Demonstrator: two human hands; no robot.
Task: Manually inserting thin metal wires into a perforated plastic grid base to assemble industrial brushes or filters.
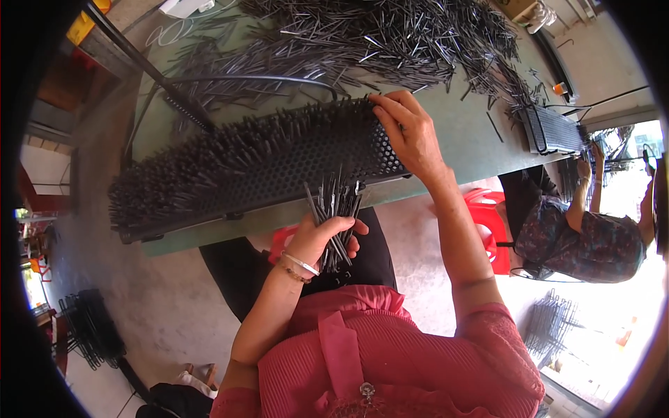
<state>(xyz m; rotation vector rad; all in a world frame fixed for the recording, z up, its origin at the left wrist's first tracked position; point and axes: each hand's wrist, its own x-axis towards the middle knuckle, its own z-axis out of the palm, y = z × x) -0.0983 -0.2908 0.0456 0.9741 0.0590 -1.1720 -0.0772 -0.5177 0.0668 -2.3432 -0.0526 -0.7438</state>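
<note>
My left hand (pixel 327 240) is closed around a bundle of thin dark strips (pixel 336 209), which fan upward out of the fist. It is in front of my body, just below the near edge of a long black perforated rack (pixel 293 164). My right hand (pixel 410 129) is over the rack's right part, fingers bent and pinched together at its upper edge. Whatever lies between those fingertips is too small to make out. Many dark strips (pixel 202 157) stand upright in the rack's holes, densest on the left; bare holes show along the front and right.
The rack rests on a pale green table (pixel 467 132). A large heap of loose dark strips (pixel 390 42) covers the far side. At right, a co-worker (pixel 585 230) handles another perforated rack (pixel 554 130). A red stool (pixel 488 223) stands between us. Bent dark rods (pixel 90 327) are lower left.
</note>
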